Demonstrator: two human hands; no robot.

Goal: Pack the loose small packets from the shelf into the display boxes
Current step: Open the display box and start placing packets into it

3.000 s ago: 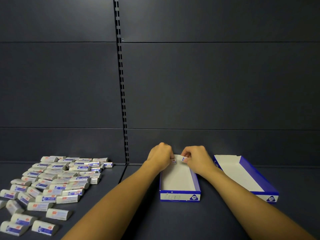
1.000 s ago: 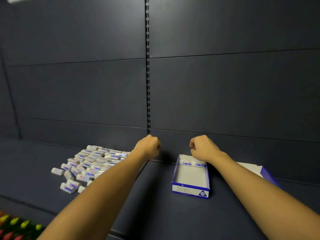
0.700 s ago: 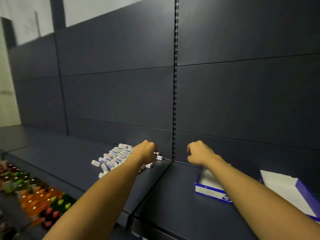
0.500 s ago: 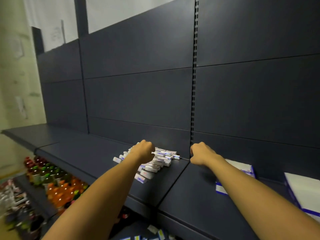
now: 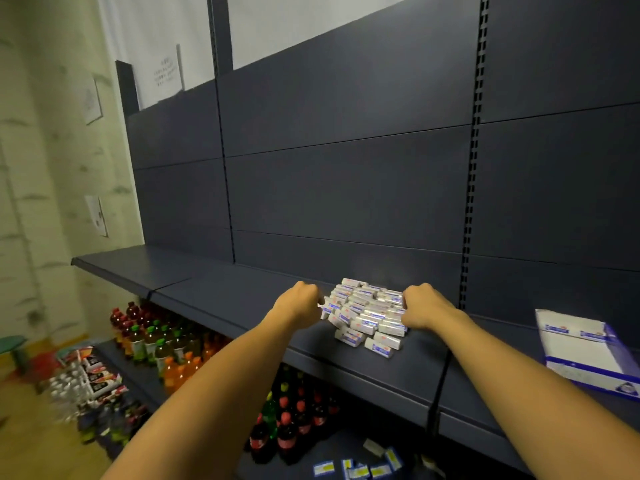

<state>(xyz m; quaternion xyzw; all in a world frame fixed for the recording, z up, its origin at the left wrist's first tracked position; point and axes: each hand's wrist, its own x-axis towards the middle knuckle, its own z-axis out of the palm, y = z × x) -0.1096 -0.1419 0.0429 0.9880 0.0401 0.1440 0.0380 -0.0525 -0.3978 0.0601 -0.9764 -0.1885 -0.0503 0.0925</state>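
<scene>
A pile of small white packets with blue and red print [image 5: 363,311] lies on the dark shelf [image 5: 242,299]. My left hand [image 5: 299,303] is at the pile's left edge, its curled fingers closing on a packet there. At the pile's right edge, my right hand [image 5: 424,306] curls its fingers over the packets. The fingertips of both hands are hidden behind their backs. A blue and white display box [image 5: 588,358] lies at the far right of the shelf, with two packets [image 5: 571,330] at its far end.
The shelf's front edge [image 5: 346,367] runs diagonally below my forearms. Under it stand drink bottles [image 5: 166,348] on a lower shelf, with more goods on the floor [image 5: 93,379]. A slotted upright [image 5: 474,168] rises just right of the pile.
My view has swung left from the display box to the pile. Both hands left the box, where two packets now lie, and reached the pile's two edges.
</scene>
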